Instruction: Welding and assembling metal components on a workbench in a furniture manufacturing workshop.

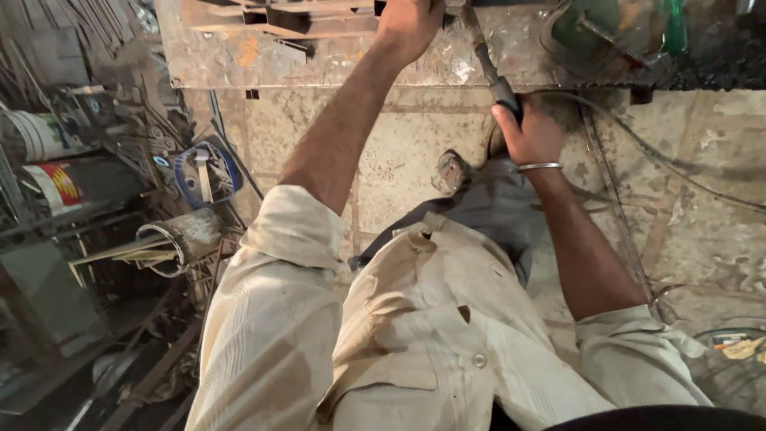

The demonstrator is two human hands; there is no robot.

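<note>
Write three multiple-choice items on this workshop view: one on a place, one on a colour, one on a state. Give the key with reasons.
1. Where does the left hand rest?
A. on the rusty metal workbench
B. on the floor
C. on the person's knee

2. What colour is the bangle on the right wrist?
A. red
B. silvery
C. black

3. What is the right hand doing?
A. hanging open
B. gripping the dark handle of a long tool
C. resting flat on the shirt

Key: 1 A, the hand lies on metal pieces at the bench top. 2 B, the band shines pale metal. 3 B, the fingers wrap the handle, whose shaft runs up onto the bench.
</note>
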